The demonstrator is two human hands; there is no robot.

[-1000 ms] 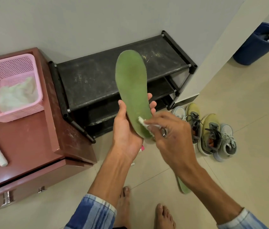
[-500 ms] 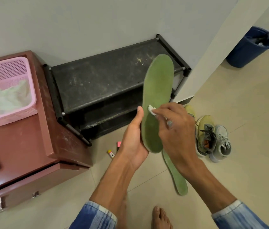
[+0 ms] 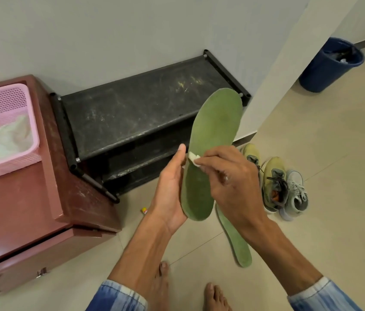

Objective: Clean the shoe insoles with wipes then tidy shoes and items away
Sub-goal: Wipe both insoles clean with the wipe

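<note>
1 green insole (image 3: 213, 140), face scuffed, heel down and tilted, held in the left hand (image 3: 170, 194). 1 small white wipe (image 3: 193, 157), pinched by the right hand (image 3: 233, 182) against the insole's left edge. 1 second insole (image 3: 235, 241), green, flat on the floor. 2 olive-yellow sneakers (image 3: 273, 176) and 1 pale grey sneaker (image 3: 296, 194), side by side on the floor.

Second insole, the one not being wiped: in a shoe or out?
Out. The second insole lies flat on the floor tiles, beside the shoes, its upper end hidden behind the right hand.
</note>
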